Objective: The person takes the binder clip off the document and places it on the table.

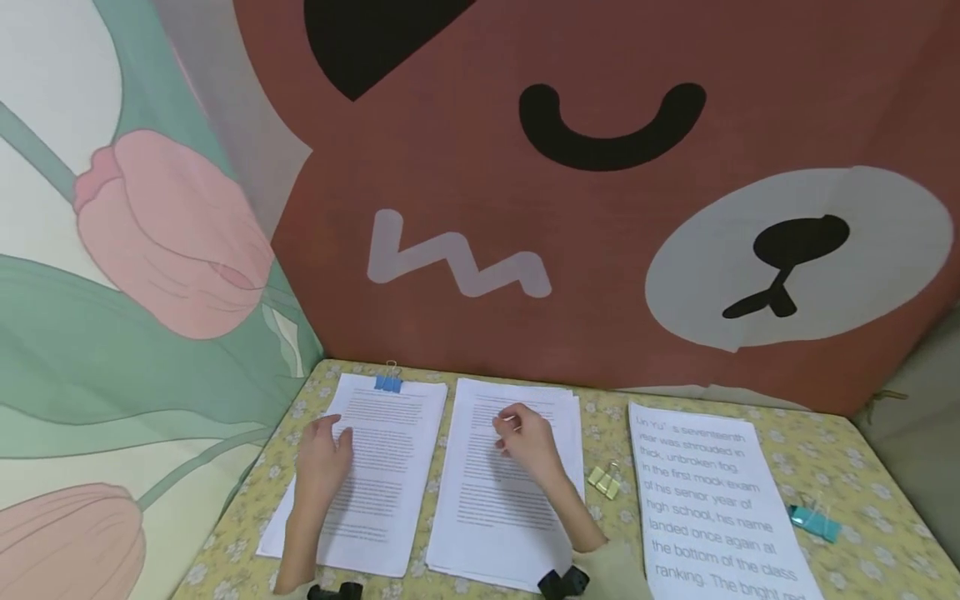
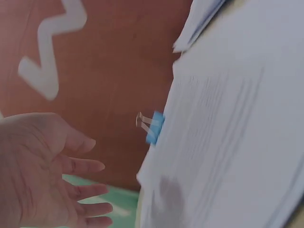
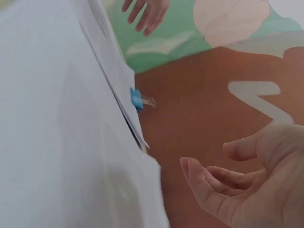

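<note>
A blue binder clip (image 1: 388, 383) grips the top edge of the left stack of printed paper (image 1: 382, 500). Over the left side of that stack is my left hand (image 1: 322, 458), its fingers relaxed and holding nothing; the left wrist view shows the palm (image 2: 33, 166) with fingers spread beside the clip (image 2: 155, 127). My right hand (image 1: 528, 442) hovers over the middle paper stack (image 1: 495, 533), which has no clip on it. In the right wrist view the fingers of the right hand (image 3: 251, 180) bend loosely, with a gap between thumb and fingertips and nothing held.
A yellow-gold binder clip (image 1: 603, 481) lies between the middle stack and the right stack of large-print paper (image 1: 705, 500). To the right of that rests a teal binder clip (image 1: 815, 522). The floral tablecloth (image 1: 885, 500) meets a brown cartoon-bear backdrop (image 1: 600, 333) behind.
</note>
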Demonstrator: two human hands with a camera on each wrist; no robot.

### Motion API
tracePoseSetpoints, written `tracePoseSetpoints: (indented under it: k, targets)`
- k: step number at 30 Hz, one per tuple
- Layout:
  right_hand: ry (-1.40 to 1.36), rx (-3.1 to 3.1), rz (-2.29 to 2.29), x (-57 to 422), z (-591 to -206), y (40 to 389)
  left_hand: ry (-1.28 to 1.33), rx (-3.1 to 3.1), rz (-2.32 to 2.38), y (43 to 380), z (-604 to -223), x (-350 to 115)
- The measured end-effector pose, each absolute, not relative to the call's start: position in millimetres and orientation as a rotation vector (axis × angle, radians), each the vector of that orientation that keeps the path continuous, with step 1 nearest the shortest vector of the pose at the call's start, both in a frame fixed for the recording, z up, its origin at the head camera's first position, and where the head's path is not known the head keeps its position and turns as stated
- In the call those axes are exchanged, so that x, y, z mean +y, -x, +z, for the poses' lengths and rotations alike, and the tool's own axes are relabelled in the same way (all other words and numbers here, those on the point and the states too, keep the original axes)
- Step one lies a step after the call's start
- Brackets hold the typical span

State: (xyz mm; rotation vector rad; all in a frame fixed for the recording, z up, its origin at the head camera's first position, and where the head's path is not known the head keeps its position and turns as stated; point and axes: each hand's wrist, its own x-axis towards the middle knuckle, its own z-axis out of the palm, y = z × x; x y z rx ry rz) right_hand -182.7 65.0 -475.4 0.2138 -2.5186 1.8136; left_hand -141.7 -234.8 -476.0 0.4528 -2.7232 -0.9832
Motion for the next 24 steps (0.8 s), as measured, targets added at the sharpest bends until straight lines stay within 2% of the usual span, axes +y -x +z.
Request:
tracePoseSetpoints:
  k: [11,24]
  targets:
    - [-0.107,-2.605,2.08,8,-495,171,-0.742,-2.662,-1.117,129,-488,-274]
    - [-0.056,-2.552,2.311,-13,-503,159,-0.777,-2.656,-1.128,126,-503,-283]
